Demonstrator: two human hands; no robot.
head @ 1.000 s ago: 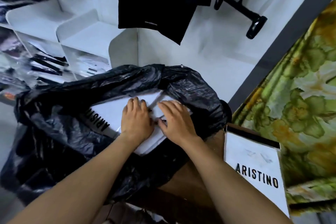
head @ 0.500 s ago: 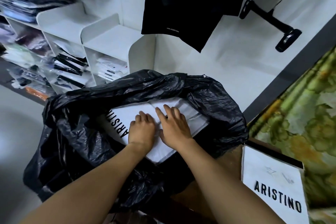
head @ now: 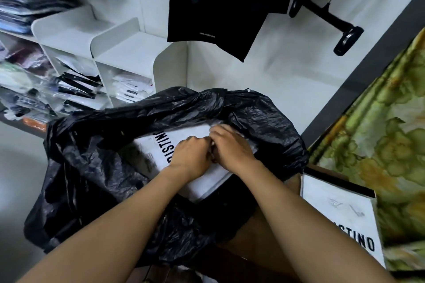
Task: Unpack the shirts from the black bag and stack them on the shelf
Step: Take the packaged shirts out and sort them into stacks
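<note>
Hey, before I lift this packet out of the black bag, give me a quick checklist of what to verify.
1. Bag mouth open: ok, the black bag lies spread around the white shirt packet.
2. Hands placed: ok, left hand and right hand are both on the packet's top.
3. Firm grip: cannot tell, the curled fingertips are hidden.
4. Shelf room: ok, the white shelf shows bare surface.
5. Lift path: cannot tell, a black garment hangs overhead.
</note>
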